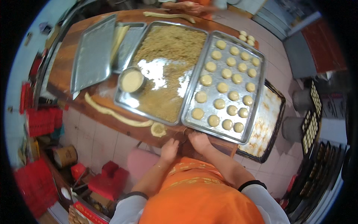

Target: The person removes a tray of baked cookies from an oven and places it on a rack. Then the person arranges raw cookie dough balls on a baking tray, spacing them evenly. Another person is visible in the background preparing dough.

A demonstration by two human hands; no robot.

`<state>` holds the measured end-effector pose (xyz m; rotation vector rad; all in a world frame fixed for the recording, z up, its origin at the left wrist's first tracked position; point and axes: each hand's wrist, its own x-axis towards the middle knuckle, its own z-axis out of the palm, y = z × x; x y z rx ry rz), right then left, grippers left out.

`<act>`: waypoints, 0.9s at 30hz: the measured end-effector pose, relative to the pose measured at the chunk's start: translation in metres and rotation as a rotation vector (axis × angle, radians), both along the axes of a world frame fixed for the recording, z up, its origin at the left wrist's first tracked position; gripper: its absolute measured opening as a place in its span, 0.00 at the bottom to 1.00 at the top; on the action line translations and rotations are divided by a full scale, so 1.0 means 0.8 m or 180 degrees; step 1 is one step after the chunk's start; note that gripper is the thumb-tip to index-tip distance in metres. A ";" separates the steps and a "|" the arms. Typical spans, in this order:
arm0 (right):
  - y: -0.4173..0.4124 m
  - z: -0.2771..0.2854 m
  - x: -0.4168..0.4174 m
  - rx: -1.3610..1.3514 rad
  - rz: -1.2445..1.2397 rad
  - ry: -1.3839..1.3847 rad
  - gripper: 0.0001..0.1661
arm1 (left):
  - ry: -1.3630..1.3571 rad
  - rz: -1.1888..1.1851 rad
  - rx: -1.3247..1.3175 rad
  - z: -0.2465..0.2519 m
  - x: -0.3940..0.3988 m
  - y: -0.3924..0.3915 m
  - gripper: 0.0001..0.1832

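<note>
At the table's front edge, my left hand (170, 149) rests with its fingers curled. My right hand (200, 142) is just beside it, close below the near corner of a metal tray (193, 124) of round dough pieces (219, 104) in rows. What either hand may hold is too blurred to make out. A thin curved strand (184, 131) shows between them. Ahead of my left hand lies a small flattened dough round (158, 130) with a darker middle. It touches the end of a long dough rope (117, 113).
A tray of brown crumbly filling (173, 42) holds a metal bowl (131, 81) of pale contents. Another tray (93, 56) leans at left. A stained baking tray (268, 120) sits right. Opposite are another person's hands (193, 7) and a dough strip (169, 15). A pink stool (142, 162) stands below.
</note>
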<state>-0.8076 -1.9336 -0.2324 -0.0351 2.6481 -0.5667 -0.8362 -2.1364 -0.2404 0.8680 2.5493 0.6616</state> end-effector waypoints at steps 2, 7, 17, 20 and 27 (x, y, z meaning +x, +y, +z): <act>0.009 -0.002 0.013 -0.0111 0.0068 0.0633 0.08 | 0.0204 -0.0169 -0.0083 -0.003 -0.008 -0.004 0.04; 0.022 -0.007 0.041 0.0045 0.0099 0.1109 0.06 | 0.0596 -0.0909 0.0151 -0.003 -0.038 -0.002 0.03; 0.066 0.093 0.068 -0.0952 -0.0631 0.1065 0.06 | 0.0147 -0.0700 0.0533 0.122 -0.066 0.038 0.07; 0.115 0.105 0.081 -0.0358 -0.0984 0.1352 0.07 | 0.0347 -0.0600 0.0787 0.127 -0.085 0.089 0.05; 0.184 0.060 0.064 0.0475 -0.1054 0.1294 0.06 | 0.0566 -0.1046 0.0302 0.058 -0.115 0.166 0.05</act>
